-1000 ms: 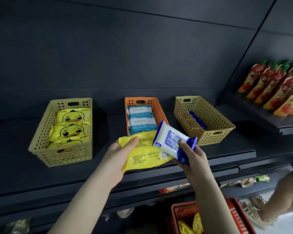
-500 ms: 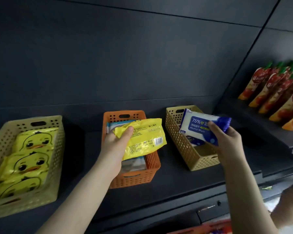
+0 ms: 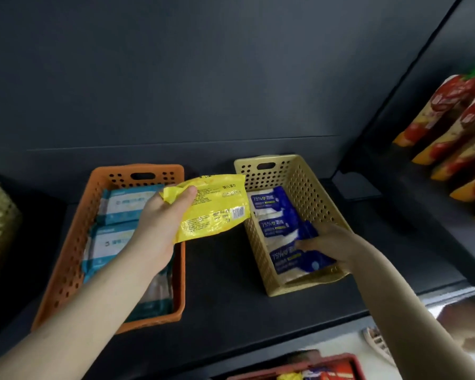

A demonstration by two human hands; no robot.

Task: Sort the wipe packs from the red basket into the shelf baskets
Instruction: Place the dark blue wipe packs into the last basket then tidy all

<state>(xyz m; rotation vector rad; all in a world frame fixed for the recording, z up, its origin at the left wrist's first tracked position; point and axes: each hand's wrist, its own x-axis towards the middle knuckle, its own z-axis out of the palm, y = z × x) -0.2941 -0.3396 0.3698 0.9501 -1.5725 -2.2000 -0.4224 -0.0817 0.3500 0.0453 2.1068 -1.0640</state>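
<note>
Yellow pack (image 3: 214, 208) looks light and floppy; left hand (image 3: 159, 223) pinches its crimped end, above the orange basket's (image 3: 74, 229) edge. Right hand (image 3: 331, 242) touches a blue pack (image 3: 296, 260) inside the tan basket (image 3: 313, 193), grip too blurred to tell.

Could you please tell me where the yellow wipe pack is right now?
In the head view, the left hand grips the yellow wipe pack above the shelf, between the orange basket and the tan basket.
</note>
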